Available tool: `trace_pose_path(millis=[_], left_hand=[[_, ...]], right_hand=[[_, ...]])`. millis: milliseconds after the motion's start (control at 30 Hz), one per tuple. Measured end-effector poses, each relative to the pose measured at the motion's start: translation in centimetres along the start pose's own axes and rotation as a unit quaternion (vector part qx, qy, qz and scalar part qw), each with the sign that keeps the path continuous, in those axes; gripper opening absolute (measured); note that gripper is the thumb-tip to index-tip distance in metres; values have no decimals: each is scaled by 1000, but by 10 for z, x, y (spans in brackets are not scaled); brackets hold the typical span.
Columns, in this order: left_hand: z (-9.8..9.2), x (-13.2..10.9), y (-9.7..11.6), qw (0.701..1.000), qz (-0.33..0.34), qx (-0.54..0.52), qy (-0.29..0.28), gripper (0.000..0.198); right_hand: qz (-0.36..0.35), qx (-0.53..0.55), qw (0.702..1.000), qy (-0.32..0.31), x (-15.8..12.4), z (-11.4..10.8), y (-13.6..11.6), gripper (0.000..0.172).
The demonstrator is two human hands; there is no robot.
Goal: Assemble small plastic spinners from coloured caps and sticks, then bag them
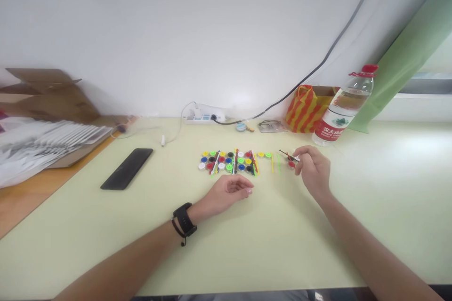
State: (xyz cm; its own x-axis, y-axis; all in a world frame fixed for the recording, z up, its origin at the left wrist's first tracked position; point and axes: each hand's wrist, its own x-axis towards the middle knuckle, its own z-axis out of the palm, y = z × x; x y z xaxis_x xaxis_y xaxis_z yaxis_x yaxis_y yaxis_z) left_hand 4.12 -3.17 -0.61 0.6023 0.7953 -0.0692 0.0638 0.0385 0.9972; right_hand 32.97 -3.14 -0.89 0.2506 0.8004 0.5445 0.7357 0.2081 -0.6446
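Note:
My right hand is closed in a pinch around thin dark sticks, just above the table. A red round piece lies below its fingertips. My left hand rests on the table with loosely curled fingers and holds nothing I can see. Just beyond it, small round pieces in several colours lie in rows. Bundles of thin coloured sticks lie across and between them. A yellow stick and a green stick lie apart, between the rows and my right hand.
At the left are a black phone-like slab and a cardboard box beside stacked white packets. A power strip sits by the wall. A water bottle and a striped bag stand at the back right.

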Motion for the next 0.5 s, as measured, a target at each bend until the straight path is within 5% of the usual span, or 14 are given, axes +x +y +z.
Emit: trace_pose_path(millis=[133, 267, 500], left_hand=[[-1, 0, -1, 1000, -3, 2, 2, 28], [-1, 0, -1, 1000, 2, 4, -6, 28], [-2, 0, -2, 1000, 4, 13, -8, 27]], right_hand=[[-5, 74, 996, 41, 1, 7, -10, 28], [87, 114, 989, 29, -2, 13, -12, 48], [165, 117, 978, 45, -5, 3, -12, 32]])
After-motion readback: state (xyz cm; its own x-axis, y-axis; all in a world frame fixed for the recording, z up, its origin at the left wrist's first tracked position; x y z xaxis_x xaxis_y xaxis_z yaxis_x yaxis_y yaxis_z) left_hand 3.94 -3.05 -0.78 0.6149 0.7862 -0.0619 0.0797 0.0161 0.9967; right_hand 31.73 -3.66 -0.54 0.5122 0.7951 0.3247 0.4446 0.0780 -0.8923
